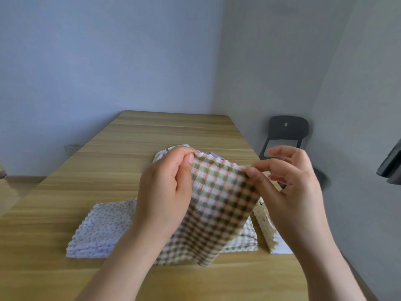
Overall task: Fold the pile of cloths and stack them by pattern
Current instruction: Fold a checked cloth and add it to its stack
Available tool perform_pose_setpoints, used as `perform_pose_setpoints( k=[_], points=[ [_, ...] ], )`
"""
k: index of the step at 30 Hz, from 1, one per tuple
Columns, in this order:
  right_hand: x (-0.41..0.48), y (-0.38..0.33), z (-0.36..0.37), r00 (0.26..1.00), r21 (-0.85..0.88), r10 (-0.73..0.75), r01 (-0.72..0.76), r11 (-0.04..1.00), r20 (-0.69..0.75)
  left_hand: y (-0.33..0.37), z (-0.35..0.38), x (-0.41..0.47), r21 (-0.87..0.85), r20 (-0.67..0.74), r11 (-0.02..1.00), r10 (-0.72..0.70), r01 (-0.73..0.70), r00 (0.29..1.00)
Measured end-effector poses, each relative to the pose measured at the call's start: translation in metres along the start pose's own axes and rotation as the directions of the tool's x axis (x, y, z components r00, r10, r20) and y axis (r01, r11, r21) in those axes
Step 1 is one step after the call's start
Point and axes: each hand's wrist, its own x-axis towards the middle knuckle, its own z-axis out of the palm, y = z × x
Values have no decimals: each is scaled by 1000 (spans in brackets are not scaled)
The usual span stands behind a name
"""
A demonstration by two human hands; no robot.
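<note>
Tabletop (152, 131): light wood-grain laminate with long straight streaks and a rounded far corner; it runs away from the person toward the room's corner.
Walls (108, 51): plain, smooth, pale blue-grey, meeting in a corner beyond the far end of the tabletop.
Wall socket (72, 148): small white plate low on the left wall, near the tabletop's left edge.
Chair (286, 129): dark grey moulded plastic with a slotted back, standing beside the tabletop's right edge against the right wall.
Checked cloth (219, 198): waffle-textured fabric in olive, white and pink checks with a zigzag-cut edge; it is held up above the near half of the tabletop and hangs down between the hands.
Left hand (167, 187): thumb and curled fingers pinch the cloth's upper left corner.
Right hand (290, 187): thumb and forefinger pinch the upper right edge; the other fingers fan out loosely.
Dotted stack (102, 229): folded white cloths with small dark dots and pinked edges, squared up at the left.
Checked stack (247, 237): folded cloths of a like pattern, lying flat, partly hidden behind the hanging cloth.
Cream stack (265, 227): pale yellow folded layers just right of the checked stack, partly hidden by the right arm.
Unfolded pile (162, 154): rumpled cloths farther back, mostly hidden behind the left hand.
</note>
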Motion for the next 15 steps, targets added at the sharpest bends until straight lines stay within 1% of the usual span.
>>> perform_pose_setpoints(
  k=[3, 6, 8, 11, 14, 15],
  points=[
    [0, -4, -4, 998, -13, -5, 6, 1000, 58, 2, 2, -2, -8, 44, 1000, 23, -22, 999],
    [1, -14, -2, 990, 58, -18, 10, 998, 140, 6, 4, -2, -15, 104, 998, 60, -59, 993],
    [4, -21, 0, 984, 80, -43, 29, 996, 175, 9, 6, -3, -34, 120, 997, 68, -64, 990],
    [7, -26, 4, 982, 104, -35, 16, 994, 188, 14, 7, -5, -105, 113, 994, 37, -25, 993],
    [10, -28, 7, 982, 115, -18, -4, 993, 186, 18, 8, -7, -125, 127, 992, 18, -2, 992],
    [10, -29, 8, 982, 108, -23, 2, 994, 188, 18, 9, -8, -165, 137, 986, -3, 26, 991]
  ],
)
